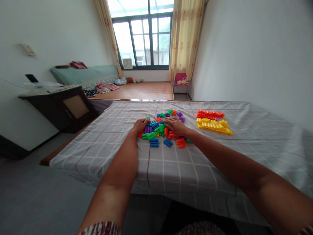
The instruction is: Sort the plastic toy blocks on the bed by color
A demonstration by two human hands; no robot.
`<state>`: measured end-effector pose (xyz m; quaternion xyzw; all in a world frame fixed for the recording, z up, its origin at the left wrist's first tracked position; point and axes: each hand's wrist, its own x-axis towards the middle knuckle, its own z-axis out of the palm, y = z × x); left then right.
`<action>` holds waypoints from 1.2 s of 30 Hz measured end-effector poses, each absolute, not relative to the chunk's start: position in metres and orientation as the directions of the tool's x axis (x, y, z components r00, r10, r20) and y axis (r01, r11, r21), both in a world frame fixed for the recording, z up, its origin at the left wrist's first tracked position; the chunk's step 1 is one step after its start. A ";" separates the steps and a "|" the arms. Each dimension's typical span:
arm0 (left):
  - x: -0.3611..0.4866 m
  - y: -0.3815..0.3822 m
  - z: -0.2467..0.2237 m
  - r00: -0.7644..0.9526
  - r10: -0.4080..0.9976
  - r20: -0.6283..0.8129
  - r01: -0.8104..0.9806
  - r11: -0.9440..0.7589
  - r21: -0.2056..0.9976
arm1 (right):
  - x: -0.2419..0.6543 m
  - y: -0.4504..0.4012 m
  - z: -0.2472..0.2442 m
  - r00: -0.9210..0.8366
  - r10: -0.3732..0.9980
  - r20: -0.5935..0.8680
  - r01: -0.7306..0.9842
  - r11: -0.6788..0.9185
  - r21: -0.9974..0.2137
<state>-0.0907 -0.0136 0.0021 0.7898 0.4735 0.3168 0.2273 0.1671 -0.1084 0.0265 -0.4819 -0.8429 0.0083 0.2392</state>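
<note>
A pile of small plastic building blocks [160, 128] in green, blue, purple and orange lies on the cloth in front of me. My left hand [141, 125] rests against the pile's left edge, its fingers stretched over the blocks. From the right side, my right hand [176, 125] lies across the pile with its fingers apart. No block is visibly gripped by either hand, though those under the palms are hidden. Nearer to me are a blue block [154, 142], a second blue block [168, 142] and an orange block [181, 143].
To the right are a row of red-orange blocks [210, 114] and a row of yellow blocks [214, 126]. A grey checked cloth [97, 143] covers the table. Beyond it stand a low bed [149, 89], a dark cabinet [65, 109] and a pink chair [180, 78].
</note>
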 end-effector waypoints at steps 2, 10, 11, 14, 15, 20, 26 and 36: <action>-0.091 -0.015 0.004 0.360 0.889 0.283 0.591 -0.452 0.668 | 0.178 -0.101 0.030 -0.363 0.834 0.416 0.804 0.506 -0.313; -0.089 -0.019 0.008 0.353 0.897 0.267 0.590 -0.435 0.681 | 0.249 -0.118 0.055 -0.017 0.809 0.588 0.837 0.333 -0.434; -0.090 -0.018 0.007 0.344 0.899 0.270 0.595 -0.431 0.678 | 0.262 -0.121 0.056 0.037 0.795 0.605 0.855 0.288 -0.432; -0.090 -0.013 0.004 0.318 0.908 0.274 0.600 -0.416 0.684 | 0.299 -0.131 0.052 0.184 0.736 0.652 0.888 0.159 -0.430; -0.090 -0.013 0.005 0.311 0.911 0.272 0.601 -0.410 0.686 | 0.311 -0.135 0.048 0.225 0.713 0.664 0.892 0.124 -0.434; -0.089 -0.019 0.011 0.281 0.926 0.252 0.614 -0.375 0.694 | 0.350 -0.160 0.022 0.301 0.670 0.678 0.893 0.051 -0.446; -0.090 -0.024 0.011 0.267 0.929 0.257 0.653 -0.371 0.661 | 0.363 -0.184 0.010 0.291 0.707 0.645 0.883 0.060 -0.465; -0.090 -0.022 0.010 0.256 0.932 0.257 0.654 -0.362 0.664 | 0.474 -0.212 0.064 0.507 0.333 0.795 0.856 -0.089 -0.508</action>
